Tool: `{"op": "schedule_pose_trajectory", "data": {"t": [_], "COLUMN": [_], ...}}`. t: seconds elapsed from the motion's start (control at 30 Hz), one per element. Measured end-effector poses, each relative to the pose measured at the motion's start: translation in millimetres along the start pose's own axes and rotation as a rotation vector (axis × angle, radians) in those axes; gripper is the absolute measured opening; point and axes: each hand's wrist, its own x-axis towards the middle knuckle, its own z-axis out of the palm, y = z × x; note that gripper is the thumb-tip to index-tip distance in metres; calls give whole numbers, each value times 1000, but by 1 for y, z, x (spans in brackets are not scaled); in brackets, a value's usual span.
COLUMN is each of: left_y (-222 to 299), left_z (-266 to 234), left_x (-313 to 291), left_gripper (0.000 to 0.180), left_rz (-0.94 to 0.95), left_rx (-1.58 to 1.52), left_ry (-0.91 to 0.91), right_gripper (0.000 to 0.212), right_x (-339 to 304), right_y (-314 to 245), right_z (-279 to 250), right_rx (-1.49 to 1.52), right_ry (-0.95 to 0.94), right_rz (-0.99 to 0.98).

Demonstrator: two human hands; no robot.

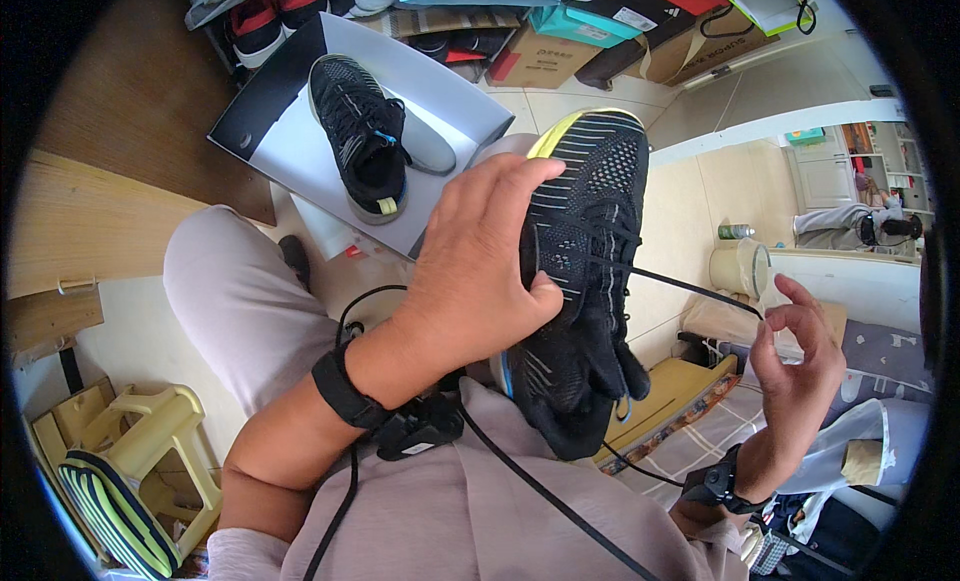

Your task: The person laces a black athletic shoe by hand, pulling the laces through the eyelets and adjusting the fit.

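My left hand [475, 261] grips a black sneaker [605, 171] by its side, fingers and thumb wrapped over the upper. The toe, with yellow edging, points away from me, and the heel end rests near my lap. Out to the right, my right hand [800, 356] pinches the end of a black shoelace [690, 285] between thumb and fingertips. That lace runs taut from the shoe's eyelets. Beyond my left hand, a similar black sneaker [350, 121] lies in an open shoe box [465, 111] with a white inside. A grey sole shape beside it is partly hidden.
A cream stool [185, 421] with a striped cushion stands at the lower left. Cartons [545, 56] and shoes [275, 21] crowd the far side. A mirror [850, 201] is at right, near a cream bin [738, 266]. Black cables [540, 511] cross my lap.
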Motion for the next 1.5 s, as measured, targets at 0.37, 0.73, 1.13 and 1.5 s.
{"op": "schedule_pose_trajectory", "data": {"t": [0.37, 0.73, 1.13, 1.5], "left_y": [9, 11, 12, 9], "left_z": [-17, -13, -20, -15], "left_x": [-11, -13, -8, -9], "left_gripper": [34, 31, 27, 30], "left_rz": [-138, -230, -252, -173], "left_rx": [168, 197, 321, 268], "left_ry": [-132, -287, -353, -315], "right_gripper": [16, 24, 13, 24], "right_x": [5, 29, 11, -31], "right_y": [-18, -49, 129, 148], "right_z": [73, 97, 6, 107], "right_rx": [647, 533, 1156, 547], "right_ry": [-168, -373, 391, 53], "right_rz": [-38, -209, 417, 588]}}
